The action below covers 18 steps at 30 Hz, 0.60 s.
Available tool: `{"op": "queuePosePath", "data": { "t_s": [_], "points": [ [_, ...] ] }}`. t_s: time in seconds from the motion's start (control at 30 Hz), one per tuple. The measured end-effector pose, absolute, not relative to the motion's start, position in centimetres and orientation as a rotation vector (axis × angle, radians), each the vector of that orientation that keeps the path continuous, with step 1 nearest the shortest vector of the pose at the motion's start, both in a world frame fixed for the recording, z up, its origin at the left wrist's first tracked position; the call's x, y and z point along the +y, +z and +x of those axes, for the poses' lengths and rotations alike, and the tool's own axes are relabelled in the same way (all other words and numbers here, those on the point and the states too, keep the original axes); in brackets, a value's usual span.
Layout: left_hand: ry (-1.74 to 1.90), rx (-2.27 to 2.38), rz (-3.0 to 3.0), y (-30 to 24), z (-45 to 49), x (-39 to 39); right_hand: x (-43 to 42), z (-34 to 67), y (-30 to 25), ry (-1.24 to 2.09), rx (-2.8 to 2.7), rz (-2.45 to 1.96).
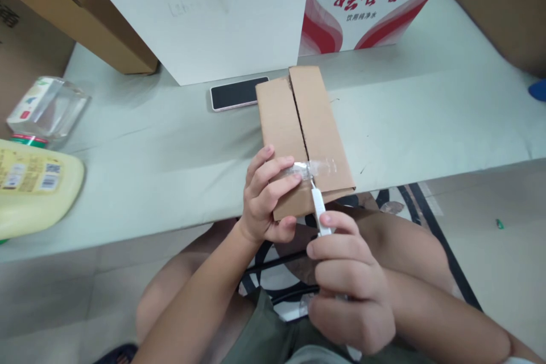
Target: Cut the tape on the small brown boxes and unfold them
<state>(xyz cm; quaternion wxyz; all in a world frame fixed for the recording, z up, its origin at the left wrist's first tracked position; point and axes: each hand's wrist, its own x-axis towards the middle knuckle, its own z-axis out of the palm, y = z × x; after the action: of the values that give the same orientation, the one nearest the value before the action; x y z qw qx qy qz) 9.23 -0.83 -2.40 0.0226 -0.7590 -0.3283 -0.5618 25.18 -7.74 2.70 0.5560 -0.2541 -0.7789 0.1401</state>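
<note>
A small brown cardboard box (277,116) lies at the table's front edge, with a narrow gap running between its two top flaps. Clear tape (326,166) crosses that gap near the end closest to me. My left hand (268,199) grips this near corner, fingers on top by the tape and thumb low at the front side. In my right hand (352,278) is a slim white utility knife (318,205), its tip touching the tape at the gap. The handle's lower part is hidden by my fingers.
A phone (239,94) lies just behind the box. Large white cartons (205,17) and a brown carton (102,28) stand along the back. At left are a clear bottle (55,105) on its side and a yellow jug (38,187). My legs are below the table edge.
</note>
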Motion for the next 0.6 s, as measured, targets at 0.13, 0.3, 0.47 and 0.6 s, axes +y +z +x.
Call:
{"op": "queuePosePath", "data": {
  "t_s": [0.13,0.3,0.47,0.6],
  "points": [
    [-1.759,-0.973,-2.367,-2.4,9.2,-0.8,-7.3,25.9,2.9,0.282,-1.850,-0.613],
    [-1.708,-1.018,-2.348,-2.6,9.2,-0.8,-7.8,25.2,2.8,0.311,-1.791,-0.645],
    [-1.758,-0.979,-2.357,-2.6,9.3,-0.7,-8.1,24.2,2.6,0.267,-1.674,-0.685],
    [-1.779,-0.978,-2.357,-2.7,9.4,-0.6,-7.8,24.5,2.6,0.292,-1.699,-0.686]
  ]
}}
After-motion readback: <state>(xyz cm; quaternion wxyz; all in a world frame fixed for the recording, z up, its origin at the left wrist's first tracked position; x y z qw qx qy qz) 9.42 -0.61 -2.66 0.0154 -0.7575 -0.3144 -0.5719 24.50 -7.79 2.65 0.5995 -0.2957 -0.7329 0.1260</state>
